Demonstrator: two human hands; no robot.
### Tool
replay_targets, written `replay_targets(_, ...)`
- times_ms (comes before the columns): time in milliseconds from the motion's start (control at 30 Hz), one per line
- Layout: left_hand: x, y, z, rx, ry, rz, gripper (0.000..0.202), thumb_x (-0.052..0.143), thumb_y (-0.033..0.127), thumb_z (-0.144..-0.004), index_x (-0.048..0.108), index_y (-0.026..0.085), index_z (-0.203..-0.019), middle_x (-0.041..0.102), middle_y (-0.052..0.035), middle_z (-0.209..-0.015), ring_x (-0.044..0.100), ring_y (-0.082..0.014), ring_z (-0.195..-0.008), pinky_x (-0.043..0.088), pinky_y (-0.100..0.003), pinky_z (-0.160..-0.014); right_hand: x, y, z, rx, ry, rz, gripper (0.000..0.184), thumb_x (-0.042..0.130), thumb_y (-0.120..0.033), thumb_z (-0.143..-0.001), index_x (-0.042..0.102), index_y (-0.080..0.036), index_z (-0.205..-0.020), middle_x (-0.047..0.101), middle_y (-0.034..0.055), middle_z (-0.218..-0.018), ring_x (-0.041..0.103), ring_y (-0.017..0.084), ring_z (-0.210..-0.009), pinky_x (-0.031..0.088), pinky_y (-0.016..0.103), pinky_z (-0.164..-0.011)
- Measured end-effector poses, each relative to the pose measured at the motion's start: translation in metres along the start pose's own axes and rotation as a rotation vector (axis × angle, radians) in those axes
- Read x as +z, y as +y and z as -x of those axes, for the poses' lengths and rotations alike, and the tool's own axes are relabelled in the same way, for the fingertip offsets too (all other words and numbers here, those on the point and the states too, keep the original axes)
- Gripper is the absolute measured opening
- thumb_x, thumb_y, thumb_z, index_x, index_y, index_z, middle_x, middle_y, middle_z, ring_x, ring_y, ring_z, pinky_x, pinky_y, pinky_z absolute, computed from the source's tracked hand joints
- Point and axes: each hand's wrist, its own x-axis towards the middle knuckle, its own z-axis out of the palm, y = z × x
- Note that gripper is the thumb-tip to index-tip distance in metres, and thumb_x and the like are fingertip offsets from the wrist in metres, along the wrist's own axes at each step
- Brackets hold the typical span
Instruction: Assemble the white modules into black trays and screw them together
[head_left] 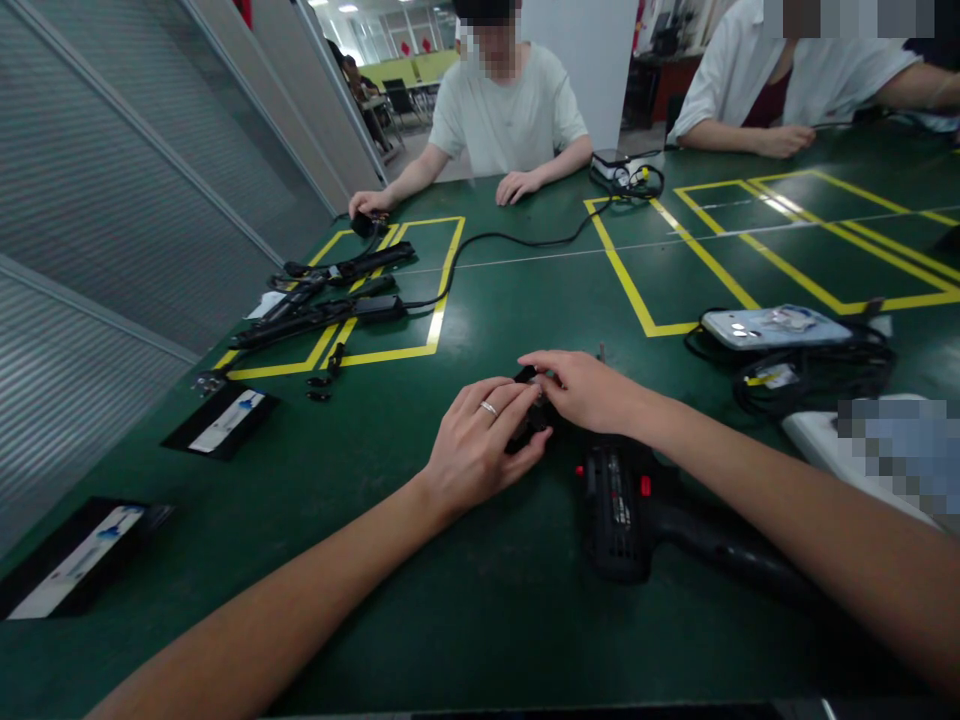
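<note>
green table (pixel 465 600) with yellow tape outlines (pixel 442 290), perhaps workshop, grey wall panels (pixel 90 200) left.

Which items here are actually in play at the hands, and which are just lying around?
In hand:
- small black part, held between left hand and right hand
- black power tool, beside the right hand, under that forearm

Lying about:
- black strips and cable in the yellow box
- phone on coiled cables
- two black-backed cards
- small box with wires near the person opposite
</note>
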Motion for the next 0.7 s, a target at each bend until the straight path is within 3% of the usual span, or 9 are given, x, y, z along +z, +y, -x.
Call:
replay_targets(100, 0.004, -0.002, 0.002, -0.087, 0.045, 0.070, 0.053, 0.066, 0.025, -0.083, 0.048, 0.017, -0.132, 0.065, -0.0095, -0.107, 0.057, -0.0234, -0.100, 0.050, -0.041, -0.090, -0.005, -0.004, 0.002, -0.022, 0.115, -0.015, 0.035, 0.063, 0.020, -0.093, 0.062, -0.003, -0.119, 0.049, 0.0061, -0.108, 0.050, 0.021, -0.098, 0.044, 0.032, -0.093)
replay_targets(167, 0.006, -0.004, 0.003, -0.139, 0.074, 0.088, 0.056, 0.066, 0.024, -0.083, 0.047, 0.018, -0.135, 0.063, -0.0093, -0.104, 0.057, -0.0227, -0.097, 0.050, -0.041, -0.087, -0.011, -0.012, 0.003, -0.044, 0.216, -0.054, 0.031, 0.065, 0.022, -0.090, 0.065, -0.002, -0.111, 0.050, 0.0035, -0.099, 0.052, 0.017, -0.086, 0.045, 0.024, -0.077)
replay_targets(267, 0.008, -0.008, 0.002, -0.187, 0.114, 0.109, 0.057, 0.065, 0.023, -0.083, 0.046, 0.018, -0.136, 0.062, -0.0089, -0.103, 0.056, -0.0215, -0.096, 0.050, -0.039, -0.085, -0.019, -0.027, 0.005, -0.104, 0.207, -0.159, 0.029, 0.071, 0.020, -0.087, 0.066, -0.004, -0.103, 0.050, -0.0031, -0.084, 0.050, 0.010, -0.069, 0.041, 0.018, -0.060)
replay_targets(433, -0.012, -0.025, -0.013, -0.357, 0.139, 0.106, 0.045, 0.062, 0.028, -0.086, 0.054, 0.017, -0.129, 0.063, -0.0079, -0.102, 0.059, -0.0191, -0.093, 0.050, -0.036, -0.085, -0.017, -0.033, 0.008, -0.081, 0.224, -0.096, 0.030, 0.067, 0.023, -0.089, 0.064, 0.000, -0.107, 0.049, 0.0021, -0.095, 0.049, 0.015, -0.083, 0.040, 0.021, -0.074)
replay_targets(567, -0.040, -0.055, -0.018, -0.431, -0.068, 0.126, 0.034, 0.057, 0.036, -0.088, 0.061, 0.017, -0.117, 0.065, -0.0055, -0.094, 0.061, -0.0181, -0.085, 0.050, -0.034, -0.080, -0.012, -0.028, 0.010, -0.088, 0.161, -0.039, 0.030, 0.069, 0.020, -0.091, 0.064, -0.002, -0.111, 0.048, 0.0026, -0.097, 0.049, 0.016, -0.086, 0.040, 0.023, -0.077)
replay_targets(700, -0.061, -0.093, 0.012, -0.510, -0.262, 0.045, 0.040, 0.054, 0.041, -0.088, 0.060, 0.018, -0.120, 0.065, -0.0072, -0.100, 0.062, -0.0211, -0.089, 0.049, -0.035, -0.082, -0.010, -0.026, 0.011, -0.104, 0.128, -0.015, 0.030, 0.071, 0.018, -0.092, 0.064, -0.003, -0.112, 0.048, 0.0030, -0.099, 0.049, 0.017, -0.086, 0.040, 0.024, -0.077)
